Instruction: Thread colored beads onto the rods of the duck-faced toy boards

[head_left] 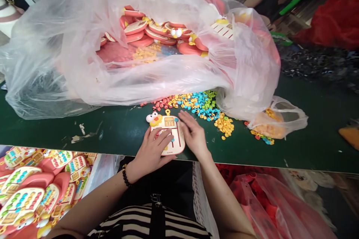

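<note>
A cream toy board (176, 148) with slots, a duck-like head with bulging eyes and a yellow loop on top lies on the green table near its front edge. My left hand (154, 147) lies across its lower left part, fingers over the face and thumb along the near edge, holding it. Beside the board's right edge is my right hand (195, 134), its fingers stretched toward the upper right corner. Near those fingertips a small blue slider piece (176, 120) sits in a slot. Behind the board lie many small coloured pieces (193, 102) in red, yellow, blue and green.
A large clear plastic bag (157, 78) full of red-backed boards spans the table's back. Right of me lies a small bag of orange pieces (270, 127). Boards with coloured pieces (25, 198) fill a container at lower left. A red-filled bag (269, 201) is at lower right.
</note>
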{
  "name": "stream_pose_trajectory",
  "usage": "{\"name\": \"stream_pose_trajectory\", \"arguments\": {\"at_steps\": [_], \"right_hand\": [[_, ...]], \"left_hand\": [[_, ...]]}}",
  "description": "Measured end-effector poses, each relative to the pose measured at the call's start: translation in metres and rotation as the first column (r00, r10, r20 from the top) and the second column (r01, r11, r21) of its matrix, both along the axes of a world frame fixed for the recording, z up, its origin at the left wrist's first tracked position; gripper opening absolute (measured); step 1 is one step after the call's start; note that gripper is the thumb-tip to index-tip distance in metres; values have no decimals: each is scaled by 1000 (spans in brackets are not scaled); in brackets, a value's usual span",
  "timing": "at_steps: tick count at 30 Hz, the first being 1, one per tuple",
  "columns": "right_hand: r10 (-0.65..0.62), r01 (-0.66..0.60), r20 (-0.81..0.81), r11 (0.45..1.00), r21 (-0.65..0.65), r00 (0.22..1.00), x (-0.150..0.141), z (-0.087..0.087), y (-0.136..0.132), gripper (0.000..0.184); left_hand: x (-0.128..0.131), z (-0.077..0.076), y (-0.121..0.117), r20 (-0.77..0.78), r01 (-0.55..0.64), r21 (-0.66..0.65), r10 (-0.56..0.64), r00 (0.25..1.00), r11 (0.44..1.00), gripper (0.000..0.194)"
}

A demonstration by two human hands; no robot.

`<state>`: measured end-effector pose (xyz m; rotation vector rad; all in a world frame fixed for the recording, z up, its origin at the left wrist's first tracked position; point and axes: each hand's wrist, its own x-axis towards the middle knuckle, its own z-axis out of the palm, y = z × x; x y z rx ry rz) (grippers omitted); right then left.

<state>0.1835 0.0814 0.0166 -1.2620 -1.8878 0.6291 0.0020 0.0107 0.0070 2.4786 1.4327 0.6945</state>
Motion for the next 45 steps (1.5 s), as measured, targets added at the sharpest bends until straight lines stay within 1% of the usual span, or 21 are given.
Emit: {"name": "stream_pose_trajectory", "arguments": {"at_steps": [2, 4, 8, 11, 13, 14, 16, 17, 18, 21, 24, 26, 28, 30, 32, 35, 37, 39, 41, 43, 45], "right_hand": [[50, -55, 186, 998, 23, 981, -2, 1, -12, 34], [38, -55, 287, 997, 51, 957, -6, 0, -26, 35], [28, -47, 320, 997, 54, 947, -12, -4, -54, 40], [47, -67, 279, 996, 61, 959, -14, -6, -62, 36], [28, -44, 206, 996, 76, 978, -12, -4, -55, 27], [-2, -12, 165, 996, 86, 986, -9, -2, -47, 24], [-102, 89, 112, 989, 118, 988, 0, 2, -23, 22], [-163, 146, 118, 979, 145, 979, 5, 3, -8, 22], [-214, 186, 149, 966, 177, 965, 10, 3, 7, 23], [-234, 179, 333, 966, 188, 914, 19, 0, 45, 24], [-242, 168, 437, 965, 202, 866, 18, -8, 61, 23], [-248, 168, 459, 964, 207, 853, 16, -10, 60, 21], [-248, 178, 461, 966, 190, 852, 14, -8, 55, 20], [-249, 200, 423, 967, 157, 871, 13, -2, 46, 19], [-247, 219, 338, 968, 118, 908, 12, 4, 33, 18], [-173, 159, 221, 984, 78, 960, 6, 7, 11, 17], [-113, 94, 210, 991, 96, 971, -1, 4, 1, 20], [-99, 70, 234, 989, 130, 967, -9, -2, -1, 25], [-119, 84, 245, 985, 149, 962, -14, -7, 3, 27], [-128, 97, 231, 985, 142, 965, -15, -9, 7, 28], [-111, 83, 223, 988, 134, 968, -13, -9, 6, 28]], "left_hand": [[1, 0, 0, 7, -9, 11, 9, 1000, 1000, 52], [1, -1, -1, 13, -14, 14, 13, 1000, 1000, 54], [3, -4, -3, 46, -45, -6, 46, 998, 999, 58], [4, -6, -3, 74, -68, -2, 68, 995, 998, 60], [3, -6, -2, 69, -63, -4, 63, 996, 998, 63], [3, -6, -2, 62, -55, -11, 56, 996, 998, 65], [2, -5, -1, 49, -32, -23, 33, 998, 999, 67], [1, -4, 0, 45, -21, -22, 22, 999, 1000, 66], [1, -3, 0, 42, -14, -17, 15, 999, 1000, 63], [0, -2, 0, 40, -15, 6, 15, 999, 1000, 56], [0, -3, -2, 40, -14, 16, 14, 999, 1000, 52], [-1, -3, -3, 41, -4, 18, 3, 999, 1000, 50], [-2, -4, -4, 38, 0, 23, -1, 999, 1000, 47], [-2, -5, -4, 30, 0, 31, -1, 1000, 1000, 45], [-2, -5, -3, 23, 0, 38, -1, 1000, 999, 44], [-2, -5, -3, 23, 10, 52, -11, 1000, 999, 44], [-1, -5, -4, 22, 12, 52, -14, 1000, 999, 45], [-1, -6, -4, 16, 3, 41, -3, 1000, 999, 45], [-1, -6, -4, 11, -4, 33, 4, 1000, 999, 45], [-1, -7, -4, 10, -4, 33, 4, 1000, 999, 44], [-1, -7, -4, 15, -7, 38, 6, 1000, 999, 45]]}}
